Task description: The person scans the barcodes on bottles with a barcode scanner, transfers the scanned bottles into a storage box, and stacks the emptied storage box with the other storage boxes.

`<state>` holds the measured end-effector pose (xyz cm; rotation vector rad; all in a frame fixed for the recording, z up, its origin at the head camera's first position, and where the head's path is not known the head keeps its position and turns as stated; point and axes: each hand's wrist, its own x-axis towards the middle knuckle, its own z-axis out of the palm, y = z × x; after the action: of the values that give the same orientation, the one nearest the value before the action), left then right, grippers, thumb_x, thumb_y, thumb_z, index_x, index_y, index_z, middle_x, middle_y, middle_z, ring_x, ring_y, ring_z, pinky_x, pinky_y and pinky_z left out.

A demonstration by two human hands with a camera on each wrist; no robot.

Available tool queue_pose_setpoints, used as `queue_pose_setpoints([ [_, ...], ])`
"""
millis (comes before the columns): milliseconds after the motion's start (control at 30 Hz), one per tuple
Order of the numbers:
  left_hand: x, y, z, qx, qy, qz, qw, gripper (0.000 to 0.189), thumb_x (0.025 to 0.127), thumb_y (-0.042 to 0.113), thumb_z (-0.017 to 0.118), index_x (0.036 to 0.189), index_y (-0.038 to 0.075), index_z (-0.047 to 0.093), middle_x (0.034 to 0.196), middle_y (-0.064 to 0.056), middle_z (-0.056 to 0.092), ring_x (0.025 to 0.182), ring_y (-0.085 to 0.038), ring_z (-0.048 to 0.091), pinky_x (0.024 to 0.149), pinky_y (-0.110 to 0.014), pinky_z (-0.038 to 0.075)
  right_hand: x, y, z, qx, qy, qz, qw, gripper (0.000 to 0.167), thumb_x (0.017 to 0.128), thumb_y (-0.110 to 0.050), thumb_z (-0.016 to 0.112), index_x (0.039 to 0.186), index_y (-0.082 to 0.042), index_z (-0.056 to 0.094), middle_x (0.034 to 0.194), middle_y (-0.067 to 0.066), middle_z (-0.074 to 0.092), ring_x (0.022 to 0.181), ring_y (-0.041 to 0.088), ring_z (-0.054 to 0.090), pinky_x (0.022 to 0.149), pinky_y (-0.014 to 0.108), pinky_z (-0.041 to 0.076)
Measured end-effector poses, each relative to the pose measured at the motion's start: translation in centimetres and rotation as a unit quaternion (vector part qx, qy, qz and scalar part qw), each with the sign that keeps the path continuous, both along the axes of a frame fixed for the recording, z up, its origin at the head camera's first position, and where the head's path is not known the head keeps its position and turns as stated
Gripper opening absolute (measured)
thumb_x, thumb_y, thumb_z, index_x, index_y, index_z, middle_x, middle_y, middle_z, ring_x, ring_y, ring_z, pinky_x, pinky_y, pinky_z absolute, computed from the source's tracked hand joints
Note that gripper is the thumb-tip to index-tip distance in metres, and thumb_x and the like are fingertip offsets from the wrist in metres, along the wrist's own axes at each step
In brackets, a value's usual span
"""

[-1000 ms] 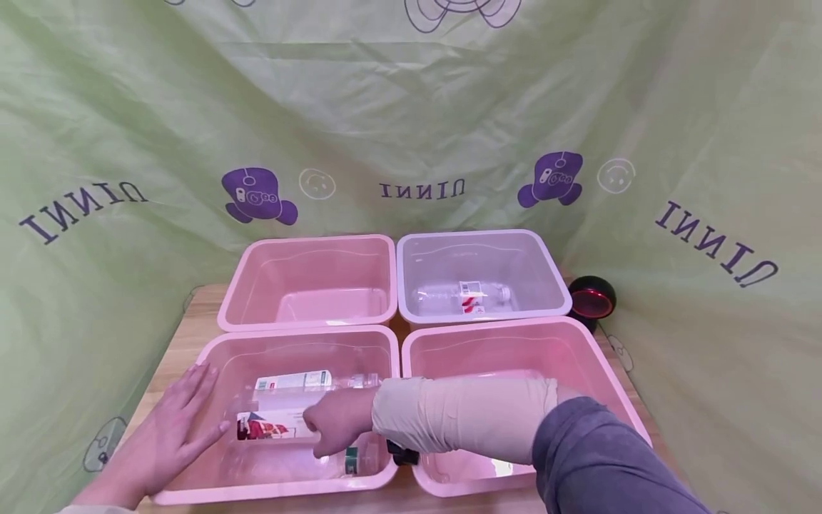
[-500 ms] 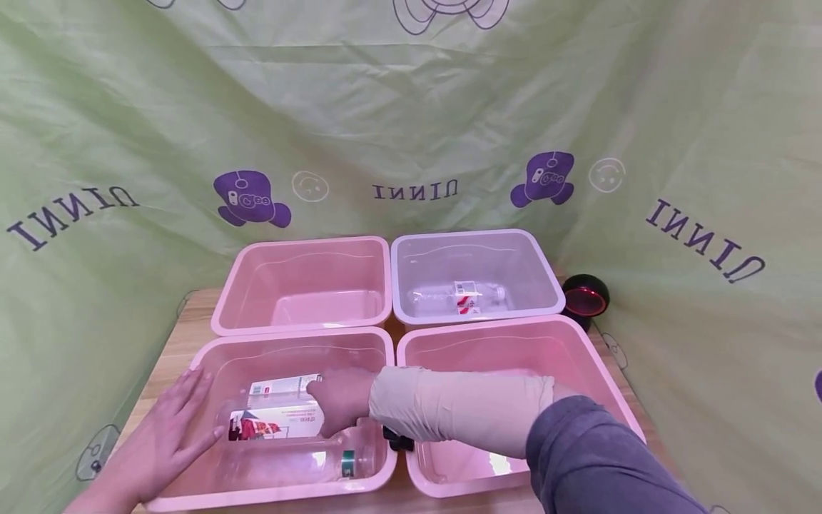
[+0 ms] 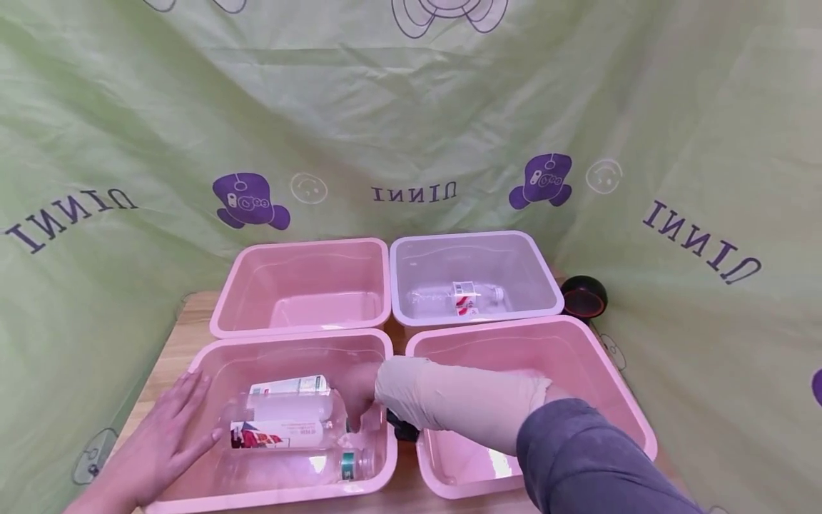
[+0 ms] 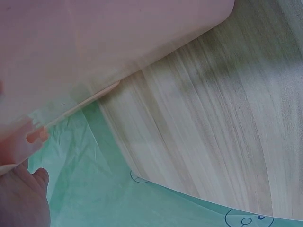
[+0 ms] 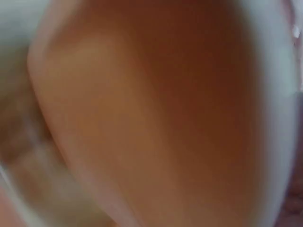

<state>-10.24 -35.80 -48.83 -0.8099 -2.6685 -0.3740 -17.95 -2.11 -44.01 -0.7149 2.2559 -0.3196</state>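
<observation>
At the left rim of the near-left pink tub (image 3: 289, 497), my left hand (image 3: 163, 435) rests with fingers extended and thumb apart. Inside this tub lie several clear plastic bottles side by side. One bottle (image 3: 276, 434) has a white label with a red and blue picture; a front bottle (image 3: 282, 467) has a green band at its neck. A white label (image 3: 292, 386) shows at the back. My right hand (image 3: 356, 389) reaches down at the bottle necks on the tub's right side. Its fingertips are partly hidden, so their hold is unclear. The right wrist view is blurred.
A pink tub (image 3: 221, 314) stands behind, and a lilac tub (image 3: 546, 285) holds a clear bottle (image 3: 427, 296) with a label. My right forearm crosses the near-right pink tub (image 3: 632, 407). A round black device (image 3: 584, 296) sits at the right on the wooden table (image 3: 186, 321).
My right hand has moved right, off the labelled bottle's body to the neck ends. That bottle has shifted slightly toward the front. My left hand stays at the rim.
</observation>
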Motion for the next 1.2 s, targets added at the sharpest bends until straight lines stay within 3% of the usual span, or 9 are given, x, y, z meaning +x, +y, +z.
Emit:
queue_pose_setpoints([
  [200,0.0,0.5,-0.3,0.006,0.004,-0.001,1.0,0.08,0.095,0.037,0.071,0.151,-0.012,0.042,0.163,-0.027,0.03,0.157,-0.015,0.004,0.123,-0.022,0.0,-0.7,1.4,1.5,-0.074,0.017,0.023,0.9968,0.049,0.08,-0.011,0.088,0.122,-0.01,0.063,0.103,-0.003,0.063,0.088,0.011,0.057,0.072,0.021,0.051],
  [333,0.0,0.4,-0.2,0.006,0.005,-0.004,1.0,0.08,0.095,0.037,0.071,0.151,-0.011,0.041,0.162,-0.027,0.031,0.157,-0.014,0.004,0.122,-0.021,0.001,-2.1,3.0,4.4,-0.105,0.047,0.035,0.9927,0.046,0.085,-0.023,0.083,0.123,-0.01,0.061,0.098,-0.003,0.064,0.087,0.011,0.059,0.075,0.022,0.05],
  [400,0.0,0.3,-0.1,0.003,0.004,-0.004,1.0,0.08,0.096,0.036,0.07,0.152,-0.011,0.04,0.163,-0.027,0.029,0.157,-0.015,0.003,0.122,-0.021,0.0,-2.9,3.9,6.2,-0.139,0.059,0.01,0.9886,0.048,0.085,-0.025,0.083,0.125,-0.011,0.06,0.095,-0.003,0.064,0.085,0.012,0.061,0.073,0.024,0.052],
  [533,0.0,0.1,-0.1,0.0,0.003,-0.006,1.0,0.08,0.096,0.036,0.069,0.154,-0.01,0.037,0.165,-0.026,0.026,0.157,-0.015,0.002,0.122,-0.022,-0.001,-4.2,5.4,9.0,-0.253,0.069,-0.079,0.9618,0.056,0.082,-0.019,0.084,0.13,-0.008,0.057,0.1,0.002,0.065,0.089,0.015,0.063,0.077,0.025,0.054],
  [600,0.0,0.1,-0.1,0.002,0.004,-0.008,1.0,0.08,0.096,0.035,0.07,0.154,-0.011,0.038,0.165,-0.027,0.026,0.157,-0.015,0.002,0.122,-0.022,-0.001,-4.6,5.8,9.6,-0.292,0.086,-0.1,0.9475,0.057,0.082,-0.016,0.083,0.131,-0.006,0.057,0.104,0.004,0.066,0.092,0.016,0.063,0.082,0.024,0.053],
  [700,0.1,0.2,-0.2,0.005,0.007,-0.009,0.9999,0.08,0.096,0.035,0.07,0.153,-0.011,0.038,0.165,-0.026,0.027,0.157,-0.014,0.002,0.122,-0.021,-0.001,-4.7,6.2,9.9,-0.31,0.11,-0.099,0.9393,0.053,0.084,-0.014,0.082,0.129,-0.004,0.057,0.107,0.006,0.066,0.096,0.017,0.063,0.086,0.023,0.051],
  [867,0.1,0.5,-0.2,0.005,0.006,-0.003,1.0,0.078,0.096,0.035,0.069,0.151,-0.012,0.041,0.163,-0.028,0.029,0.157,-0.015,0.003,0.122,-0.022,0.0,-4.4,6.3,9.5,-0.324,0.107,-0.097,0.9349,0.048,0.083,-0.008,0.081,0.126,-0.002,0.059,0.107,0.005,0.066,0.096,0.017,0.063,0.086,0.024,0.053],
  [1000,0.0,0.4,-0.1,0.005,0.003,0.003,1.0,0.076,0.097,0.035,0.068,0.15,-0.013,0.042,0.162,-0.029,0.031,0.157,-0.016,0.004,0.122,-0.021,-0.001,-3.8,5.7,9.1,-0.346,0.123,-0.101,0.9248,0.043,0.082,-0.006,0.08,0.121,-0.001,0.06,0.103,0.004,0.066,0.095,0.016,0.062,0.087,0.025,0.052],
  [1200,0.1,0.3,-0.1,-0.002,0.002,0.0,1.0,0.079,0.097,0.035,0.068,0.153,-0.012,0.038,0.164,-0.027,0.026,0.157,-0.015,0.002,0.122,-0.022,-0.002,-2.2,4.3,7.8,-0.37,0.103,-0.176,0.9063,0.047,0.079,-0.001,0.083,0.119,-0.001,0.059,0.103,0.003,0.067,0.096,0.013,0.062,0.089,0.025,0.052],
])
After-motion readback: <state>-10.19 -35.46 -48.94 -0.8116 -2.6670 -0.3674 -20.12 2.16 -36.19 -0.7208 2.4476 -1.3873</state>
